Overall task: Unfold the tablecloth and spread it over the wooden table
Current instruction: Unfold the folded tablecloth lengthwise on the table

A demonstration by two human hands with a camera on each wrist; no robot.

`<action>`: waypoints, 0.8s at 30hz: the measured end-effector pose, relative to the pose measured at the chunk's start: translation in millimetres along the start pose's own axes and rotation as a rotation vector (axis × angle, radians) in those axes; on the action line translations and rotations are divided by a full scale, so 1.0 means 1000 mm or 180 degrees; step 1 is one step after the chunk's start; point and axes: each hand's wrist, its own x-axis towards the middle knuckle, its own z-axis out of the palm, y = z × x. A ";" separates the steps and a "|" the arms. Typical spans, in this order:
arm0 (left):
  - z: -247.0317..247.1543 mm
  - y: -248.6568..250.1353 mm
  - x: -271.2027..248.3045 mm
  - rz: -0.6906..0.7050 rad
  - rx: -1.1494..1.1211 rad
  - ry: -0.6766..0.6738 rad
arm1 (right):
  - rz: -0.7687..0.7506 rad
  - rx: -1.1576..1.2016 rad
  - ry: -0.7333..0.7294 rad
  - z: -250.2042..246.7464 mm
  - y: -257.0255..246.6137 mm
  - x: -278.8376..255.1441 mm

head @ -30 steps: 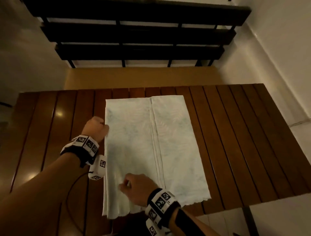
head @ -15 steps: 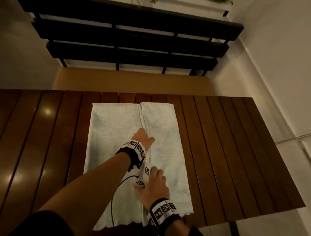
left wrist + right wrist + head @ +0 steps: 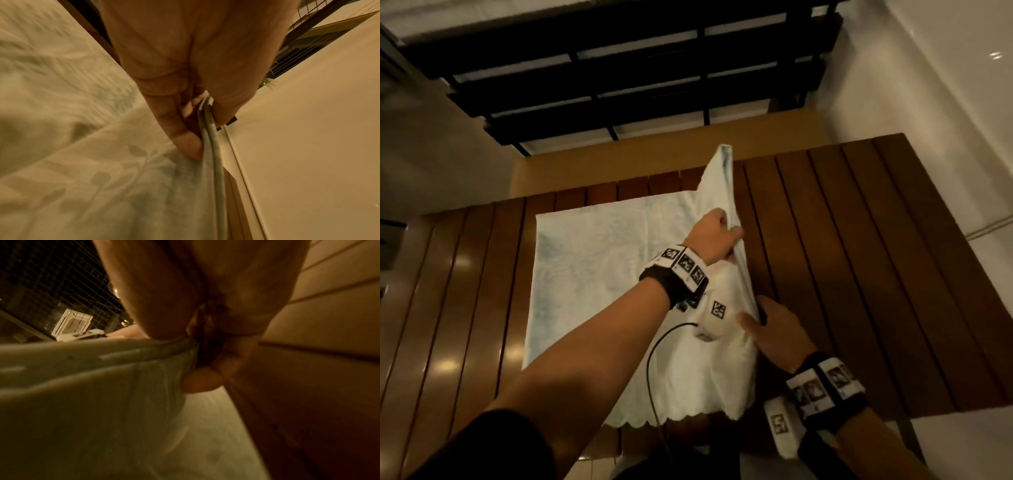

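Tablecloth (image 3: 599,274) (white, with a faint leaf pattern and a scalloped near hem) lies partly folded on the wooden table (image 3: 859,257), its left portion flat on the slats and its right edge raised off the surface in a ridge that runs from the near hem to a peak at the far side. Left hand (image 3: 714,236): reaches across the cloth and pinches the raised folded edge between thumb and fingers (image 3: 183,139); the left wrist view shows at least two layers of fabric caught in this pinch. Right hand (image 3: 774,329): grips the same raised edge nearer the person, thumb on the cloth's upper face and fingers curled beneath it, as the right wrist view confirms. Both wrists carry black bands with white marker blocks, and a dark cable (image 3: 654,359) trails from the left wrist unit across the cloth. Dark slatted steps (image 3: 637,68) stand beyond the table's far side.
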 end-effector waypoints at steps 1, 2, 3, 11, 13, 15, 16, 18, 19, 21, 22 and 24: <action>0.013 0.011 0.003 0.0005 -0.0236 -0.0099 | 0.0005 -0.0021 0.0030 -0.016 0.010 0.001; 0.025 0.021 0.004 -0.0031 -0.0472 -0.0224 | 0.0072 -0.0028 0.0041 -0.032 0.021 0.004; 0.035 0.028 0.005 -0.0081 -0.0611 -0.0317 | 0.0157 -0.0075 0.0036 -0.045 0.031 0.006; 0.015 -0.029 -0.036 0.0614 0.1520 -0.0622 | 0.0559 -0.0470 0.0564 -0.082 0.103 0.010; -0.011 -0.073 -0.066 0.0664 0.1938 -0.0666 | 0.0400 -0.0434 0.0678 -0.074 0.100 -0.001; -0.044 -0.123 -0.103 0.0462 0.2140 -0.0696 | 0.0222 -0.0385 0.0767 -0.059 0.096 -0.013; -0.062 -0.147 -0.122 0.0315 0.2233 -0.0694 | 0.0158 -0.0373 0.0788 -0.050 0.094 -0.019; -0.099 -0.191 -0.159 -0.0006 0.2540 -0.0622 | 0.0082 -0.0339 0.0837 -0.031 0.090 -0.026; -0.118 -0.211 -0.177 -0.0116 0.2776 -0.0547 | 0.0088 -0.0338 0.0851 -0.020 0.087 -0.028; -0.155 -0.248 -0.211 -0.0173 0.3182 -0.0463 | 0.0145 -0.0340 0.0861 0.003 0.080 -0.032; -0.172 -0.264 -0.226 -0.0149 0.3335 -0.0513 | 0.0178 -0.0364 0.0856 0.016 0.074 -0.034; -0.196 -0.289 -0.246 0.0044 0.3628 -0.0642 | 0.0225 -0.0410 0.0780 0.042 0.060 -0.041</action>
